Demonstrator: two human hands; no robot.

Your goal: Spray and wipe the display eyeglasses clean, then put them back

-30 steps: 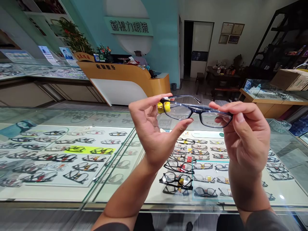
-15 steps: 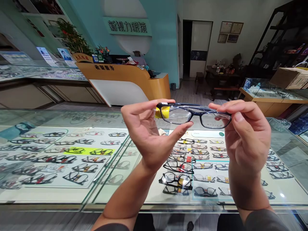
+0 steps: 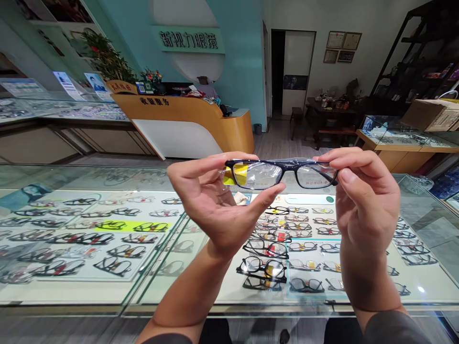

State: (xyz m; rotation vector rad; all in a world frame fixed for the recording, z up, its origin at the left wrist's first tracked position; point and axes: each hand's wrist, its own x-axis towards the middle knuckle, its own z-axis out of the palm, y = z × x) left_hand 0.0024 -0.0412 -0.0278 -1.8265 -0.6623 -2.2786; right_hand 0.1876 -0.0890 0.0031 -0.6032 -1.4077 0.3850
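Note:
A pair of dark-framed eyeglasses (image 3: 289, 168) is held up between my hands, above the glass display case, its lenses facing me. A yellow tag shows behind the left lens, and faint print marks the right lens. My left hand (image 3: 218, 200) grips the frame at its left end, forefinger along the top and thumb below the bridge. At the other end, my right hand (image 3: 369, 191) pinches the right corner of the frame between thumb and fingers. Clear plastic seems to catch light around the frame.
Under the hands, a glass display case (image 3: 201, 291) holds rows of eyeglasses (image 3: 263, 267). A wooden service counter (image 3: 234, 131) with a plant (image 3: 107, 57) stands beyond. At right are another showcase (image 3: 390, 138) and a cardboard box (image 3: 430, 114).
The eyeglasses have tipped and turned so the front faces me more squarely, moving slightly left and level. My left hand has shifted a little left; both hands keep their hold.

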